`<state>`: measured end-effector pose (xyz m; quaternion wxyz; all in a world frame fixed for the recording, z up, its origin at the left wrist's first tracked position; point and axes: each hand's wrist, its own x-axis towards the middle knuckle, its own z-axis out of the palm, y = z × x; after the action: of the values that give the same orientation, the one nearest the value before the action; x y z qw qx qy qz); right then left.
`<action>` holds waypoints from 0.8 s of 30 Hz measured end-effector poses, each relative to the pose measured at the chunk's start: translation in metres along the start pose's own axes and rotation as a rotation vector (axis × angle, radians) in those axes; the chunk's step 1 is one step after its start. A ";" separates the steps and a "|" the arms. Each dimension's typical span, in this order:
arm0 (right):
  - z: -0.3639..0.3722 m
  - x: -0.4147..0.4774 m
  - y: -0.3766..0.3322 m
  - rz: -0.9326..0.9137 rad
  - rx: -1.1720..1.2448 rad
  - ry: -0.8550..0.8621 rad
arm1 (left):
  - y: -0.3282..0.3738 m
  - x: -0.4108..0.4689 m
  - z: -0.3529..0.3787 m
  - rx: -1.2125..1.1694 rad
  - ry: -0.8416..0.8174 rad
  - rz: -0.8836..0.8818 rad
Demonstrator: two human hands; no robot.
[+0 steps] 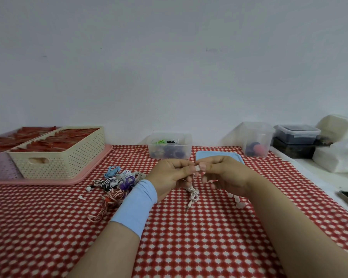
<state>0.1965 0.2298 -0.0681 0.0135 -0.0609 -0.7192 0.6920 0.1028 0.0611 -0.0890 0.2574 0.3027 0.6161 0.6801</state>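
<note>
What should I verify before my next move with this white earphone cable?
1. Hold: the left grip and right grip both pinch the white earphone cable: ok.
2. Binding: whether the cable is fully tied at the top: cannot tell, fingers hide it.
3. Clearance: the jack plug is apart from the earphone pile: ok.
4. Supplies: the strip of white discs lies by the right grip, apart from the cable: ok.
5. Drop-off: the clear container is open, with the blue lid beside it: ok.
6. Pile order: not ok, its cords overlap.
</note>
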 end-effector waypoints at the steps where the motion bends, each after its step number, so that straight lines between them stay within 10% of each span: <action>1: 0.000 0.000 0.000 0.006 -0.015 0.008 | 0.000 0.000 0.000 0.001 0.001 -0.002; 10: 0.004 0.006 0.004 -0.058 -0.137 0.118 | 0.003 -0.002 -0.002 0.034 0.069 0.003; 20: 0.040 0.023 0.000 0.167 -1.130 0.175 | 0.016 -0.001 -0.019 0.615 0.271 0.090; 24: 0.039 0.031 -0.013 0.202 -0.988 0.065 | 0.024 0.004 -0.031 0.817 0.248 0.017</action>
<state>0.1607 0.1943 -0.0592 -0.0614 -0.1507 -0.9506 0.2644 0.0786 0.0404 -0.0667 0.0348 0.3010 0.8585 0.4137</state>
